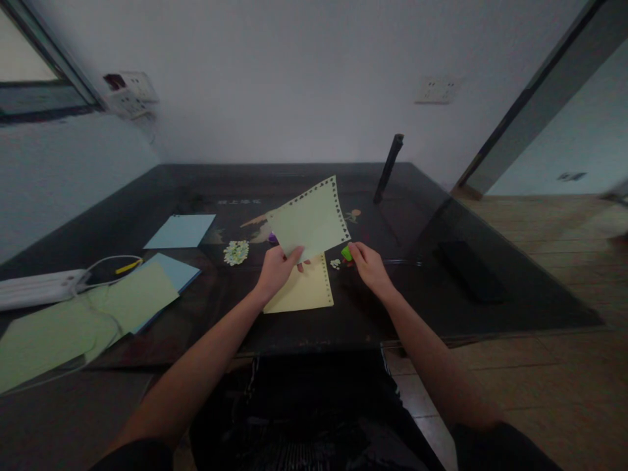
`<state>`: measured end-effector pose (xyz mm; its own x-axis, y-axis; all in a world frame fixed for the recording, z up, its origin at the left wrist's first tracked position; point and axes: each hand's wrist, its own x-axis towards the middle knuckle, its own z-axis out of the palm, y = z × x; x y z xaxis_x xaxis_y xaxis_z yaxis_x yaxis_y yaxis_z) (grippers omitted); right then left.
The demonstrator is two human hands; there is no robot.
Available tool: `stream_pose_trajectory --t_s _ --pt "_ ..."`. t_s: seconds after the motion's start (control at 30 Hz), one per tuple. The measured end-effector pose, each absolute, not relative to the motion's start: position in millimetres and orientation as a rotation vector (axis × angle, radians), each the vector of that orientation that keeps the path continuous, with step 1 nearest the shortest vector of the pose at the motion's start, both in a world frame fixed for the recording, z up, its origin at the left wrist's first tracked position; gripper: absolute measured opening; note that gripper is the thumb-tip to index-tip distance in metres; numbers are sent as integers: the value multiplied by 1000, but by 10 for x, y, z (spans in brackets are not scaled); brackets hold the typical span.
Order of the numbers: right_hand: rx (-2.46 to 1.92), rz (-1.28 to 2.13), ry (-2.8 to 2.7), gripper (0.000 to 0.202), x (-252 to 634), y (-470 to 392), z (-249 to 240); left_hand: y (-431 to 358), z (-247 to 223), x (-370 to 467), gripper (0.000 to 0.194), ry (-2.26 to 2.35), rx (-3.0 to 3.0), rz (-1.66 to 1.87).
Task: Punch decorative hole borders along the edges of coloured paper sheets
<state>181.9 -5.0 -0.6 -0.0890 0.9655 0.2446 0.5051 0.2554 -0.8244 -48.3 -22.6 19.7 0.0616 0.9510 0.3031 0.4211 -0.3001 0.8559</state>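
My left hand [280, 265] is closed on a pale green paper sheet [309, 219], lifted and tilted above the table. Small shapes are punched in a row along its top and right edges. Between the fingers of my right hand [367, 265] is a bright green hole punch [347, 253], partly covered; it sits just below the sheet's right corner, apart from it. Under the raised sheet lies a yellow paper sheet [299, 291] with holes down its right edge. A few paper cutouts [335, 263] lie beside the punch. A purple object [273, 238] shows partly behind my left hand.
A larger pile of cutouts [236, 252] lies to the left. Further left are a blue sheet [181, 231], green sheets [140, 297] and a white power strip [42, 288] with its cable. A black stick [388, 169] stands at the back; a dark flat object [471, 271] lies right.
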Motion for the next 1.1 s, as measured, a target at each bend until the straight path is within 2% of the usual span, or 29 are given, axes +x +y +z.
stream_pose_trajectory --t_s 0.23,0.43,0.9,1.1 --pt "-1315 705 -1649 32 1820 -48 9 -234 212 -477 40 1411 1746 1190" --pt "-1188 943 -1508 40 1854 -41 11 -215 187 -515 43 1519 1775 1234" --pt "-1101 1092 -1382 45 1869 -73 179 -161 171 -521 22 1303 1471 1430" --pt "-1150 987 -1452 36 2146 325 221 -151 166 -511 23 1204 1340 1440"
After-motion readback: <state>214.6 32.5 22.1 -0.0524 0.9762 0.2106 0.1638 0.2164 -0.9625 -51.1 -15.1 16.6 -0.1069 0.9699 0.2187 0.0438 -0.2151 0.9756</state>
